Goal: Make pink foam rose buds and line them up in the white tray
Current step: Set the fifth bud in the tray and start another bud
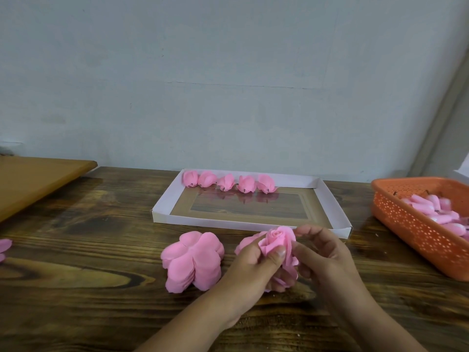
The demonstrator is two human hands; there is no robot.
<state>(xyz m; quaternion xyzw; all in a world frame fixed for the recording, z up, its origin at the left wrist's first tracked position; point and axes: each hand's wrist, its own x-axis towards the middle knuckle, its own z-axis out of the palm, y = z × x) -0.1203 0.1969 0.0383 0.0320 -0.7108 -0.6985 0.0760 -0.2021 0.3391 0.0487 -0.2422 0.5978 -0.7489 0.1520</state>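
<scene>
A pink foam rose bud (278,240) is held between both hands just in front of the white tray (337,212). My left hand (250,262) pinches its rolled petals from the left, thumb on the front. From the right, my right hand (322,252) curls its fingers round the bud. Several finished buds (228,183) lie in a row along the tray's far wall. A stack of flat pink foam petal cut-outs (194,261) lies on the wooden table left of my hands; another pink piece (245,243) is partly hidden behind my left hand.
An orange perforated basket (416,229) at the right holds several pink and white foam pieces (436,210). A brown board (33,181) lies at the far left. More pink foam (4,247) pokes in at the left edge. A grey wall stands behind the table.
</scene>
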